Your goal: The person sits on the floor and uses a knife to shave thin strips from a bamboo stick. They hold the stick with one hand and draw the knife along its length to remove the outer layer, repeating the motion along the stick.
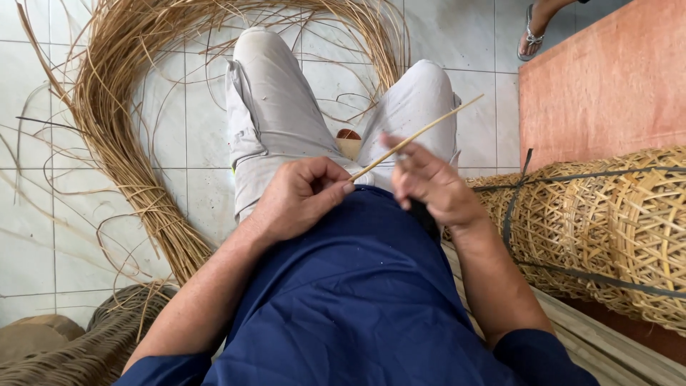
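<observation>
Currently mid-strip prep: left hand [300, 196] pinches the rattan strip [418, 134], right hand [429, 182] steadies it with loose fingers; next move needs firm grip.

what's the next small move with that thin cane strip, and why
Probably slide the right hand further up the cane strip: the left hand pinches its near end, while the far end sticks out unsupported past the knee.

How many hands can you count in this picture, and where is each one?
2. The left hand pinches the near end of a thin cane strip over the lap; the right hand touches the strip further along. None other shows.
</observation>
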